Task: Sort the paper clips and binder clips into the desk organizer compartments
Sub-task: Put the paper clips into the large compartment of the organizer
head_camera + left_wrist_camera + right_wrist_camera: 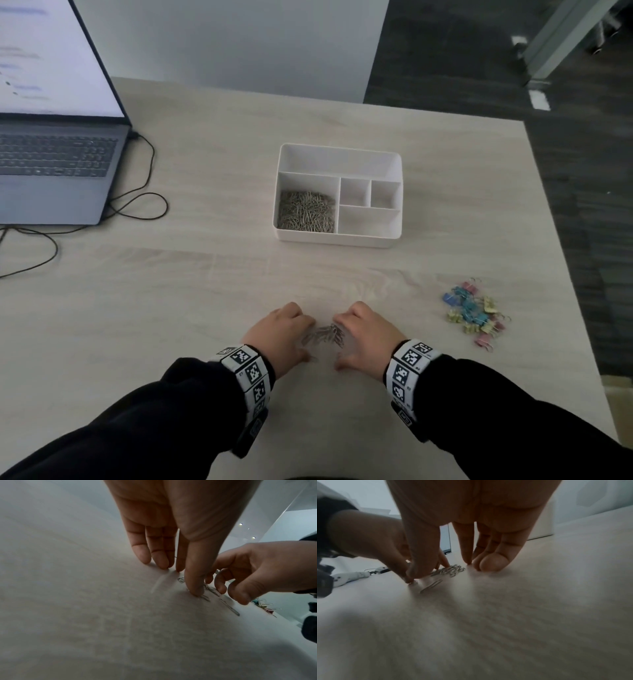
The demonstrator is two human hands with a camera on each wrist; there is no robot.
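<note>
A small heap of silver paper clips [323,335] [452,570] lies on the table near the front edge. My left hand [308,341] [181,580] stands on its left, fingertips on the table and thumb pressing on some clips [211,589]. My right hand [339,342] [444,568] cups the heap from the right, fingertips and thumb down on the wood; neither hand lifts a clip. One clip [431,586] lies loose in front. The white organizer [337,236] holds many paper clips [306,210] in its left compartment. Pastel binder clips [474,315] lie in a heap at the right.
An open laptop [54,164] sits at the far left with a black cable [137,205] looping across the table. The table's right edge [565,274] runs just past the binder clips. The organizer's other compartments [368,221] hold nothing.
</note>
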